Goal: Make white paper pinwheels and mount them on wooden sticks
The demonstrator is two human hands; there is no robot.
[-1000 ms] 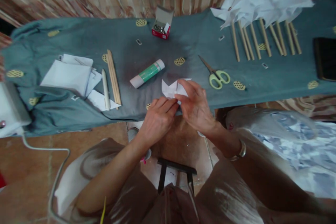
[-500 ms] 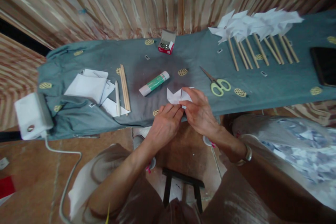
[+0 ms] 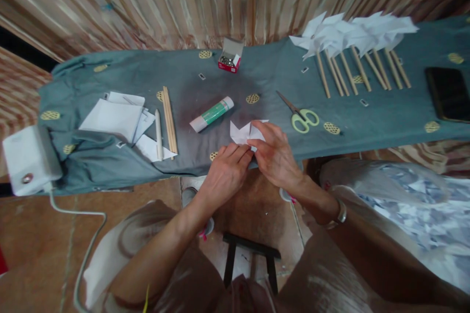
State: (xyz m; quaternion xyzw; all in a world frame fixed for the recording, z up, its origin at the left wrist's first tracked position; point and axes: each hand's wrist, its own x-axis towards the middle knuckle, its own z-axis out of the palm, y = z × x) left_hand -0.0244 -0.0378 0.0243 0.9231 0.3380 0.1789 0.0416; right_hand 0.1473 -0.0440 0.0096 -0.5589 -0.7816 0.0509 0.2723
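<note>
A small folded white paper (image 3: 240, 133) with pointed corners lies at the table's front edge, between my hands. My left hand (image 3: 228, 168) has its fingers pressed together on the paper's lower left side. From the right, my right hand (image 3: 275, 154) pinches the paper, thumb and forefinger near its middle. A green and white glue stick (image 3: 212, 114) rests to the upper left of the paper. Scissors with light green handles (image 3: 301, 116) lie to the right, their blades slightly apart.
Wooden sticks (image 3: 169, 120), a white pen (image 3: 158, 134) and white paper sheets (image 3: 112, 120) lie left. Behind is an open red box (image 3: 229, 62) of small metal pieces. White paper pinwheels (image 3: 352, 34) on sticks and a dark phone (image 3: 447, 94) are right; a white device (image 3: 31, 159) stands far left.
The whole view has shifted slightly, so the table items appear a little further left. Both hands stay on the folded paper with almost the same grip.
</note>
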